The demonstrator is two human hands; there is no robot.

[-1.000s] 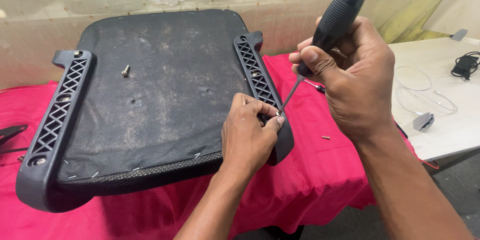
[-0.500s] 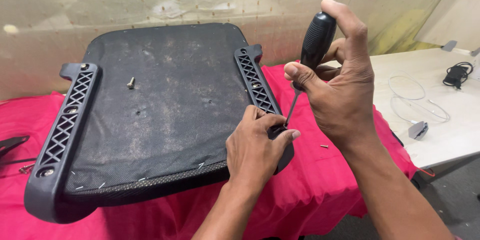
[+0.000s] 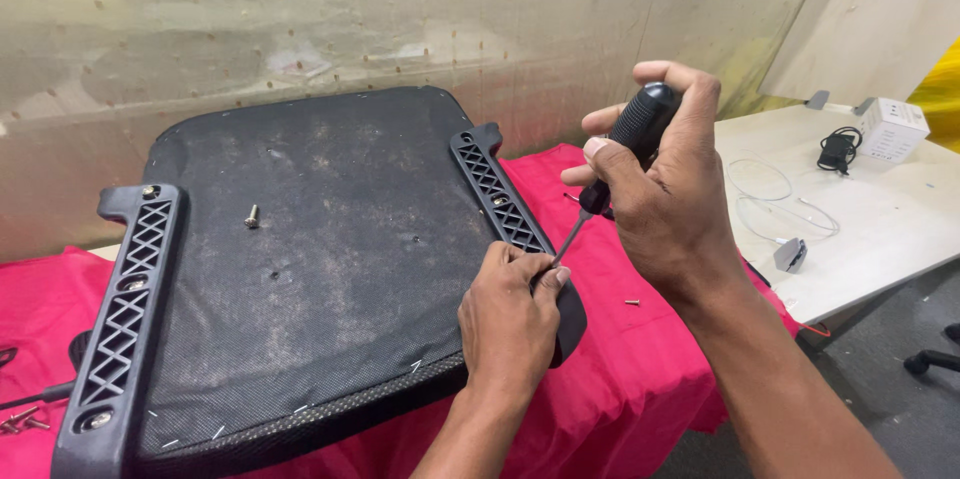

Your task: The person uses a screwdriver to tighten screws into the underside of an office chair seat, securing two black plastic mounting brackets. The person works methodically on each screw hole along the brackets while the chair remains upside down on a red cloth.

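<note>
Two hands: both at the right rail (image 3: 497,194) of an upturned seat (image 3: 310,249) on red cloth (image 3: 640,359).
Right hand (image 3: 660,189): fingers wrapped round screwdriver (image 3: 615,164), tilted to drive.
Left hand (image 3: 510,314): fingertips pinch the tip, steadying it.
Screw (image 3: 251,216): loose on seat.

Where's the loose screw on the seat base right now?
In the head view, the screw lies on the black seat base, left of centre, near the left lattice rail and far from both hands.

Screwdriver tip (image 3: 556,257): hidden behind the left hand (image 3: 510,324).
Bracket's near end (image 3: 92,439): cut off by the bottom edge.
</note>
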